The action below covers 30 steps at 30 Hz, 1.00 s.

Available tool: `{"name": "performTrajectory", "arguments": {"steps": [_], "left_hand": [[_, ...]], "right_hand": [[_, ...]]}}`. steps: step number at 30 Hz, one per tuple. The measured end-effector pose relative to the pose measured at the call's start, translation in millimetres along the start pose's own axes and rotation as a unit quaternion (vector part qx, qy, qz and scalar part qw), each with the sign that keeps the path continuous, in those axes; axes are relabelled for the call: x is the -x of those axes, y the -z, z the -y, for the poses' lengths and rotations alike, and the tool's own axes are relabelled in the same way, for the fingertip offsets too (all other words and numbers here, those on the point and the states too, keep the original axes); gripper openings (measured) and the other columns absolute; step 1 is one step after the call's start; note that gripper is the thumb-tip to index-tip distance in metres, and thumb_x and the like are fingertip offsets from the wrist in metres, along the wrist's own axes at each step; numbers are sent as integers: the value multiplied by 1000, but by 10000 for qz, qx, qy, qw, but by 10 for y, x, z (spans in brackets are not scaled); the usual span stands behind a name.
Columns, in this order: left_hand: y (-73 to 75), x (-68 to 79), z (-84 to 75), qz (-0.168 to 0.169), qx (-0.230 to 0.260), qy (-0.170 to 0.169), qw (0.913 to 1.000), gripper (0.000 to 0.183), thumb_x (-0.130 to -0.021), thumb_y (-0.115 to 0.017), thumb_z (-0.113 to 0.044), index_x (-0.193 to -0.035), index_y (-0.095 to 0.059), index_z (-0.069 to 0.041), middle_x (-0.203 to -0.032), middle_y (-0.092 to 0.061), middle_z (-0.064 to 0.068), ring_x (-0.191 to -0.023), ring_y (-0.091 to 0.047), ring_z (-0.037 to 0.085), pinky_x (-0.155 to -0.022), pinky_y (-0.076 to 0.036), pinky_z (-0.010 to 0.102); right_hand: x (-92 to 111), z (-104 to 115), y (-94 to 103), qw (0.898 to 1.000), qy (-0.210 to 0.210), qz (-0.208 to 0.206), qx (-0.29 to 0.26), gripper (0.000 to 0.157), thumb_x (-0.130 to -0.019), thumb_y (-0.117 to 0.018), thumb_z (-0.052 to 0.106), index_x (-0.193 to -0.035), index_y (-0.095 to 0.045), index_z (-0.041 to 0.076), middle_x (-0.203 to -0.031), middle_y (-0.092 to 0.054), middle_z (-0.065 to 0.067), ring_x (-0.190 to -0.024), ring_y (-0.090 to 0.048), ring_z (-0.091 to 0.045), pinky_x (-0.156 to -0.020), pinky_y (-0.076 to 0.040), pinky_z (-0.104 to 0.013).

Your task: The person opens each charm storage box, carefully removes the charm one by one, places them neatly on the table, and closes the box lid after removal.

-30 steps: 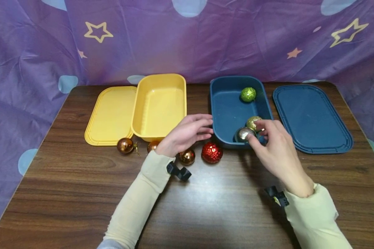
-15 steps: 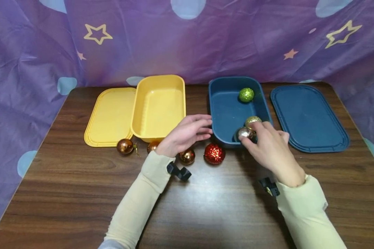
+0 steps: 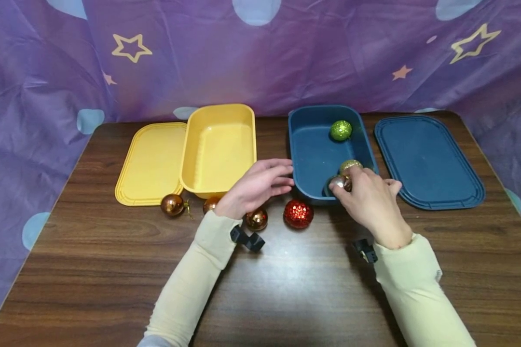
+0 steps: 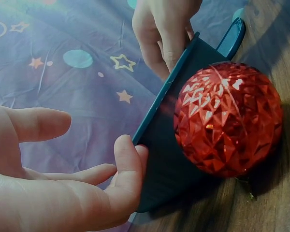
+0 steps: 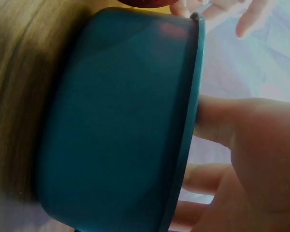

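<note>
My right hand [image 3: 370, 202] reaches into the near right corner of the blue box [image 3: 312, 154], its thumb and fingers round a shiny silver bauble [image 3: 339, 181]. Beside that bauble lies a gold glitter bauble [image 3: 350, 166], partly covered by the fingers. A green glitter bauble [image 3: 340, 130] sits toward the box's far end. At the box's left wall, my left hand [image 3: 262, 185] has its fingers extended, fingertips touching the wall. In the left wrist view a faceted red bauble [image 4: 227, 121] stands near these fingers. The box wall [image 5: 121, 116] hides the right fingertips in the right wrist view.
Left of the blue box stands a yellow box [image 3: 219, 144] with its yellow lid [image 3: 149, 166] beside it. A blue lid [image 3: 430, 161] lies at the right. Copper baubles [image 3: 172, 205] line the table in front of the yellow box, one partly behind the left wrist.
My right hand has shifted left and its fingers have closed in round the silver bauble. The red bauble has rolled slightly right. My left hand stays at the blue box's wall.
</note>
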<state>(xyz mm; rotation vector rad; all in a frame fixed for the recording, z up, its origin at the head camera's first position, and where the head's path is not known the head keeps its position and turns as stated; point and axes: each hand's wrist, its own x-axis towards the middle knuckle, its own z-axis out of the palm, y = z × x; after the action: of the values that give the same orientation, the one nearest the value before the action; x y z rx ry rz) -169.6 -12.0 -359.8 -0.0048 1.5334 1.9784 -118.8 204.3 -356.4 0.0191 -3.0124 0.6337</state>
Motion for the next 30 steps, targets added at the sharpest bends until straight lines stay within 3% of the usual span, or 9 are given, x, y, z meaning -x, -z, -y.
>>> {"name": "performTrajectory", "arguments": {"steps": [7,16,26,30], "left_hand": [[-4,19,-13,-16,18,-4,10000,45,-101,-43,-6,-143,-35,8,-140,-41,27,-81,-57,13,-74,-52,20],[-14,33,-19,130,9,94,9999,46,-101,-44,-9,-144,-34,4,-142,-38,25,-90,-54,19,-76,-56,27],[3,29,-14,123,-37,100,9999,47,-101,-44,-10,-145,-33,3,-144,-37,26,-94,-53,21,-77,-56,27],[11,30,-15,87,-8,96,9999,46,-101,-44,-10,-145,-34,3,-144,-37,26,-94,-53,21,-76,-57,27]], "right_hand": [[-11,6,12,9999,-61,87,-79,30,-89,-62,31,-102,-61,4,-98,-64,-21,-96,-58,-41,-87,-24,-69],[-5,-12,49,9992,-26,184,-344,41,-88,-66,28,-119,-58,2,-109,-59,-24,-103,-53,-43,-87,-22,-67],[18,-50,139,9963,241,-370,-740,37,-86,-71,21,-116,-61,2,-104,-60,-20,-96,-54,-34,-72,-27,-48],[20,-71,183,9937,403,-475,-928,41,-86,-72,20,-119,-59,-1,-110,-57,-23,-99,-54,-36,-77,-31,-51]]}}
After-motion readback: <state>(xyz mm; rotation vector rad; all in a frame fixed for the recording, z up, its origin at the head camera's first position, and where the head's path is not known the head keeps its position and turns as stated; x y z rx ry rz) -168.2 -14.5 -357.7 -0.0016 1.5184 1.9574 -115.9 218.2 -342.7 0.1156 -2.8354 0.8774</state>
